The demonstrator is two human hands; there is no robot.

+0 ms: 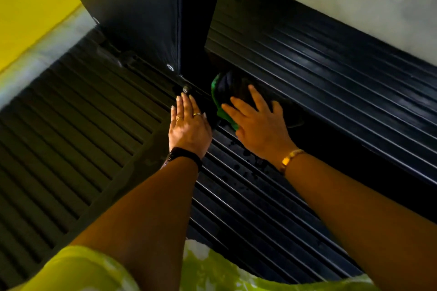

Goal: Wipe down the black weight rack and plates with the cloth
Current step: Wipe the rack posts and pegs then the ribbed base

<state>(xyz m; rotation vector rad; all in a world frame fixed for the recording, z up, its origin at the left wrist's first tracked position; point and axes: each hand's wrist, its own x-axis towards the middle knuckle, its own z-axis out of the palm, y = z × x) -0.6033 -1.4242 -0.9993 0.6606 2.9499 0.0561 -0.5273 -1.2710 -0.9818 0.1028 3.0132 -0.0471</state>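
Head: hands point(189, 125) point(259, 125) flat, right on cloth point(224, 92)

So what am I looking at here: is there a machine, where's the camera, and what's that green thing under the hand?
There is no machine here, only a person's two bare hands. The single picture comes from a camera worn on the person's head, looking forward and down, so the arms reach in from the bottom. The left hand, with rings and a dark watch, lies flat on the rack, a black surface of long ribs. The right hand, with a gold bracelet, presses with spread fingers on a green and dark cloth at the foot of a black post. Neither hand grips anything. A few wet spots show on the ribs near the right wrist.
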